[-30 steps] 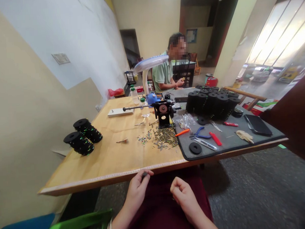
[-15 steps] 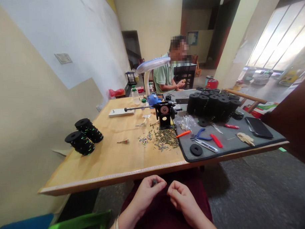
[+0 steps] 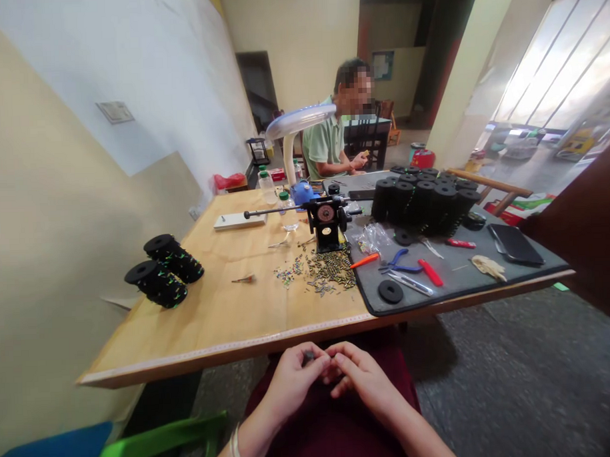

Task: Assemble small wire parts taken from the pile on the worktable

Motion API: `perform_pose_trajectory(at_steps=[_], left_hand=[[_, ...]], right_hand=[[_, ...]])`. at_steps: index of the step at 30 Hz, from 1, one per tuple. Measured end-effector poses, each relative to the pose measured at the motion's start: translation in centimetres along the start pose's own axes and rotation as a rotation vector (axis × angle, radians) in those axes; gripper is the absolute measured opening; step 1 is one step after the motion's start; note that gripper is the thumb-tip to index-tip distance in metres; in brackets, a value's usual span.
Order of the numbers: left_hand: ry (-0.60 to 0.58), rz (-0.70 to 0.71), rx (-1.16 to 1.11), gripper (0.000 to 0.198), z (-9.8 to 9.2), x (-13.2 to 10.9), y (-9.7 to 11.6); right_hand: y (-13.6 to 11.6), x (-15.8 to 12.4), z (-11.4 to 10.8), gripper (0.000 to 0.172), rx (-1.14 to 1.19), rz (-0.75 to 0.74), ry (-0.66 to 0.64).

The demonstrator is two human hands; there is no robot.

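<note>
No writing is legible (the marks on the tape (image 3: 229,348) along the table edge (image 3: 229,358) are too small)

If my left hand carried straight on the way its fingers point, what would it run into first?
Most likely the right hand: it lies directly ahead of the left hand. The two look to be touching or nearly so; this one view leaves the depth between them unclear.

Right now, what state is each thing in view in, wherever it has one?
Left hand: curled, holding a small dark object
Right hand: fingers bent, close to the left's
Blue pliers: lying, handles spread
Nearest bottle: upright, green cap on
Lamp: upright; lit or not, unclear
Two left-side spools: standing, flecked with coloured bits
</note>
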State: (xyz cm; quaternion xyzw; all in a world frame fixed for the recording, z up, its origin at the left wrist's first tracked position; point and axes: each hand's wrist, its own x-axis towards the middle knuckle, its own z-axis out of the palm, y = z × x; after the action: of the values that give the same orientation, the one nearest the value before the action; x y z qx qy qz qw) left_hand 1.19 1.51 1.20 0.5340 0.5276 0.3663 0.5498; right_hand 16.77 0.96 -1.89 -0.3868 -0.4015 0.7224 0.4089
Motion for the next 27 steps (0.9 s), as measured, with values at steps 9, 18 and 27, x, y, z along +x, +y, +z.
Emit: perform_pose_trajectory(at_steps=[9, 18, 27], left_hand=[[0.051, 0.069, 0.085, 0.013, -0.1, -0.3, -0.3], [-0.101, -0.160, -0.327, 0.036, -0.7, -0.2, -1.9], [-0.113, -0.230, -0.426, 0.030, 0.2, -0.5, -2.5]], right_hand=[[0.2, 0.3, 0.5, 0.017, -0.432, -0.133, 0.122], [1.7, 0.6, 0.1, 0.035, -0.095, -0.073, 0.224], [1.2, 0.3, 1.0, 0.044, -0.072, -0.029, 0.243]])
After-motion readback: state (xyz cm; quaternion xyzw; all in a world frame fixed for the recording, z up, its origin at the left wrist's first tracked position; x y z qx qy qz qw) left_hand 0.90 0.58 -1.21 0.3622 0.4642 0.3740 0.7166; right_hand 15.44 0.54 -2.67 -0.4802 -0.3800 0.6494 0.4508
